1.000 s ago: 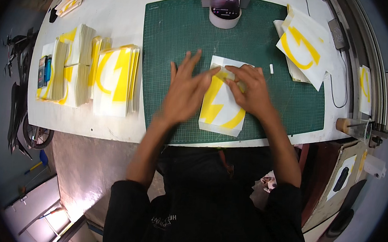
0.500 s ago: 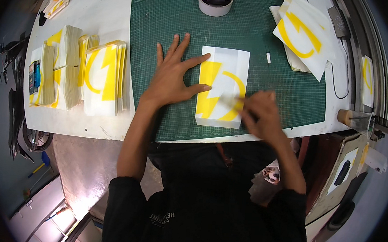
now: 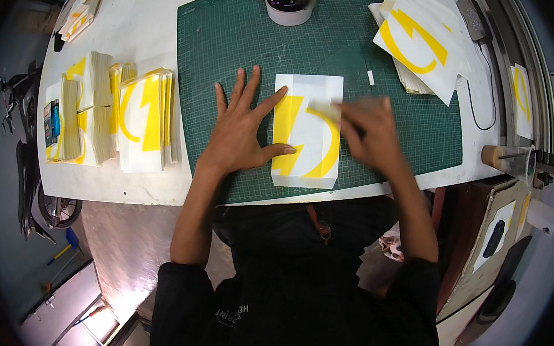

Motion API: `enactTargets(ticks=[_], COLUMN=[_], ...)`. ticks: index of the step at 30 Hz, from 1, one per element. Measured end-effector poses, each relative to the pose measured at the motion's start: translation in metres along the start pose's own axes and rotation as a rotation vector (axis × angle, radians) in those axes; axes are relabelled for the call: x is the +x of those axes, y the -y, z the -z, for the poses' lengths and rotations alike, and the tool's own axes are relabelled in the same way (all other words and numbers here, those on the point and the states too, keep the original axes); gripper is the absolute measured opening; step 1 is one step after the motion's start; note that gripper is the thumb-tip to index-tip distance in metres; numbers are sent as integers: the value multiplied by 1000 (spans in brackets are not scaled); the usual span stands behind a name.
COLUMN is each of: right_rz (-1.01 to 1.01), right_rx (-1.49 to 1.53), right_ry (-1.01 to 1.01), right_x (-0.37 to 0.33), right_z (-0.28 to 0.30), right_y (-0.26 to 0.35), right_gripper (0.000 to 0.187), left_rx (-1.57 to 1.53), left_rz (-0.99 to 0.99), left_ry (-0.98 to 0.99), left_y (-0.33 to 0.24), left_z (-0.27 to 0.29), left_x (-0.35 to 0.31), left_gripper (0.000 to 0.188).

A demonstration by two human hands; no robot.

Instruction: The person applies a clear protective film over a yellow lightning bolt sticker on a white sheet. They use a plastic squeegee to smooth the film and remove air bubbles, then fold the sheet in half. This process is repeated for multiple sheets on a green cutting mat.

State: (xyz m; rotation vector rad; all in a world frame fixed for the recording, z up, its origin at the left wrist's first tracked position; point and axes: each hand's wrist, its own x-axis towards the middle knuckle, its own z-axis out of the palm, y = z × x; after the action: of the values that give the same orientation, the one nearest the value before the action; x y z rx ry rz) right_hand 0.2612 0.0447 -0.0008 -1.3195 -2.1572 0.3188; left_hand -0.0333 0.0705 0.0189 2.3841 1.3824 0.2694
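A white folded paper piece (image 3: 315,147) with yellow shapes, like an envelope or paper bag, lies lengthwise before me on the green cutting mat (image 3: 235,38). My left hand (image 3: 236,135) is spread open, its thumb and forefinger pressing the paper's left side and its other fingers over the mat. Closed over the paper's right edge, my right hand (image 3: 375,133) is smeared by motion. A small pale flat piece (image 3: 324,109) sticks out from its fingers over the upper part of the paper; blur hides its exact kind.
Stacks of similar folded papers (image 3: 142,122) stand on the white table at left. Flat printed sheets (image 3: 414,41) lie at the upper right. A phone on a round stand (image 3: 289,13) is at the back. A clear cup (image 3: 515,162) projects near the right edge.
My right hand has moved up along the paper with the pale piece, from its lower part to its upper part. My left hand stays pressed on the paper. The whole view has shifted slightly.
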Motion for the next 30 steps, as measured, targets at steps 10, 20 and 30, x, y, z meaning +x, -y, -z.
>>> enactTargets(ticks=[10, 20, 30], right_rz=[-260, 160, 134], right_rx=[-82, 27, -114], right_ry=[-197, -29, 54], right_x=[29, -74, -89], right_z=[-13, 47, 18], right_y=[-39, 46, 64], right_gripper=[35, 34, 39], left_rx=[48, 59, 99], left_rz=[-149, -324, -390], left_ry=[-25, -27, -4], left_y=[-18, -34, -30], left_z=[-16, -30, -39], left_x=[-30, 13, 30], left_gripper=[75, 53, 60])
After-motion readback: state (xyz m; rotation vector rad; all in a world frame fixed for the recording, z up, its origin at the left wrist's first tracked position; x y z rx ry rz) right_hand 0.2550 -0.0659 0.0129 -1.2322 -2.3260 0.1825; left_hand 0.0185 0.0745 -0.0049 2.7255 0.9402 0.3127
